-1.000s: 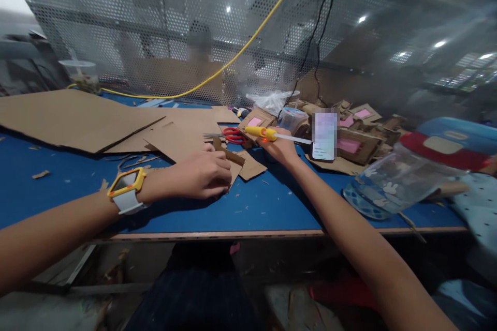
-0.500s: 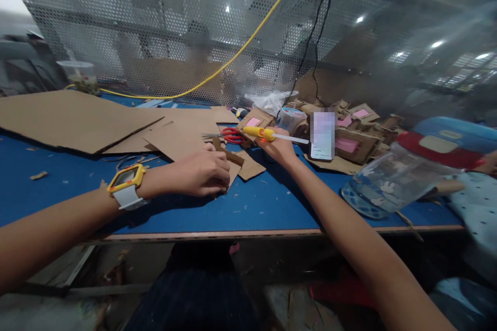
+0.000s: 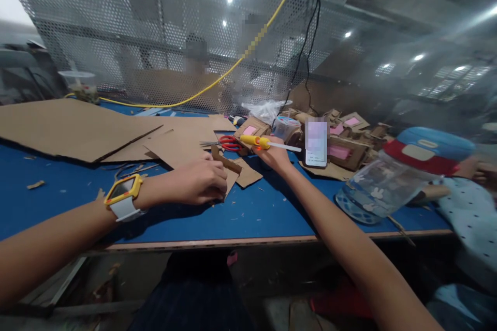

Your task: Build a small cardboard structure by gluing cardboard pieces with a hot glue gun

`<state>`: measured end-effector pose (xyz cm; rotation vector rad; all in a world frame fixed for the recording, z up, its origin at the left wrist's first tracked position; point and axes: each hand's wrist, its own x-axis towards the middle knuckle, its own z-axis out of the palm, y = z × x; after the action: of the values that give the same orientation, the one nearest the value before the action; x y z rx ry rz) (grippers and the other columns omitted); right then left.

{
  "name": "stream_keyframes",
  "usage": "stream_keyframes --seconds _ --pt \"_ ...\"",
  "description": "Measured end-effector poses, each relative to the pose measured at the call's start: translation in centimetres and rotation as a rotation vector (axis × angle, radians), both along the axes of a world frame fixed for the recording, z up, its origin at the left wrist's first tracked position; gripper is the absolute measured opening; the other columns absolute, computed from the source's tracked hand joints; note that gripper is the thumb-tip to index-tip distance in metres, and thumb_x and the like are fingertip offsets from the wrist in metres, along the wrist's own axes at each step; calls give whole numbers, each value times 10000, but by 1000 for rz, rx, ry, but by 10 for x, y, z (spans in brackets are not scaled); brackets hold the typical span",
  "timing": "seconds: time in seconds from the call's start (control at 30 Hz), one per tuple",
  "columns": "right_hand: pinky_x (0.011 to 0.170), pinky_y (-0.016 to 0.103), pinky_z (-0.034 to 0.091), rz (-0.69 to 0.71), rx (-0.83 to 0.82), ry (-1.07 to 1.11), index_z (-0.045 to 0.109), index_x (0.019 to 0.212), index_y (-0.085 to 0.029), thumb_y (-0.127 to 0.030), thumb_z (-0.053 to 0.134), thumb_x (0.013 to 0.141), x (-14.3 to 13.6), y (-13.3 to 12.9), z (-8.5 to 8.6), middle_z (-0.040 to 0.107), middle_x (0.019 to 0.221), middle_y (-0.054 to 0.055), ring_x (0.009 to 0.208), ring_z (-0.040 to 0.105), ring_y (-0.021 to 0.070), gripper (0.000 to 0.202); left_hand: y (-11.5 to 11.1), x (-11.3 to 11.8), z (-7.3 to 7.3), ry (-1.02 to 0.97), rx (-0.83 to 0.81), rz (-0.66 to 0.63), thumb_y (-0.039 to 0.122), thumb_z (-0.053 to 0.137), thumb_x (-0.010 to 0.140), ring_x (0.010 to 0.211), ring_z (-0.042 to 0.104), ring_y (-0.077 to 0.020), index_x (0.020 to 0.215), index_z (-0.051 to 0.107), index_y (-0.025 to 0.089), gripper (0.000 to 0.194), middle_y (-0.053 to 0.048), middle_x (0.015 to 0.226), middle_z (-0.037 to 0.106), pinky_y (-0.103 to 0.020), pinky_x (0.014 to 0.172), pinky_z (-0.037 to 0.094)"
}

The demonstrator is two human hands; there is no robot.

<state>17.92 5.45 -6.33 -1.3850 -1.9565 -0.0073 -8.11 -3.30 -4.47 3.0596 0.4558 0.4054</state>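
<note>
My right hand [image 3: 275, 154] is closed round a yellow hot glue gun [image 3: 254, 141]. A white glue stick [image 3: 285, 147] sticks out of its back end, and a small orange light glows on it. My left hand [image 3: 205, 178], with a yellow watch on the wrist, has its fingers curled down on a small cardboard piece [image 3: 230, 186]; the fingertips are partly hidden. A folded cardboard strip [image 3: 227, 161] stands just beyond those fingers, beside a flat cardboard scrap [image 3: 248, 173]. Red-handled scissors [image 3: 230, 143] lie behind, between the two hands.
Large cardboard sheets [image 3: 73, 129] cover the left of the blue table [image 3: 163, 222]. A lit phone [image 3: 316, 142] leans before stacked cardboard pieces [image 3: 347, 152]. A big water bottle [image 3: 388, 181] stands at right, near another person's dotted sleeve [image 3: 469, 212]. A yellow cable [image 3: 209, 88] hangs across the mesh.
The view has shifted slightly, so the table sits a little lower and things on the right lie further left. Both hands keep their holds, with hardly any movement.
</note>
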Motion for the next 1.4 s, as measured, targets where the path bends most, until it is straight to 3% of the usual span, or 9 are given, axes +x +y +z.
stream_keyframes --seconds 0.37,0.57,0.7,0.87,1.4 --pt "595 267 390 -22 -15 -44 651 667 -191 -235 603 769 0 0 1 728 714 58 649 616 200 121 4 0 -1 10 -67 11 100 679 913 824 605 -188 824 711 206 142 -18 822 737 -343 809 343" --pt "593 270 378 -19 -28 -69 655 657 -187 -257 623 789 2 0 2 730 716 60 659 629 206 153 11 -13 10 6 -28 41 180 680 942 958 608 -226 922 734 212 66 -43 943 753 -366 868 329" --pt "609 265 392 -13 -30 -74 667 679 -184 -231 608 800 2 1 2 739 738 60 685 642 207 144 22 -28 16 8 -42 87 122 669 900 848 601 -199 880 747 221 128 -24 860 732 -349 822 342" --pt "614 269 395 -11 -31 -75 686 709 -177 -211 612 798 1 2 0 749 760 70 687 641 207 120 29 -31 13 -47 -167 -4 93 644 887 724 601 -172 814 746 207 170 -17 741 687 -309 739 389" --pt "606 271 398 -11 -27 -92 711 715 -170 -289 625 831 3 4 -2 746 752 78 690 649 218 187 24 -32 14 -52 -290 20 46 685 860 722 624 -161 779 745 181 168 -17 715 685 -249 687 431"
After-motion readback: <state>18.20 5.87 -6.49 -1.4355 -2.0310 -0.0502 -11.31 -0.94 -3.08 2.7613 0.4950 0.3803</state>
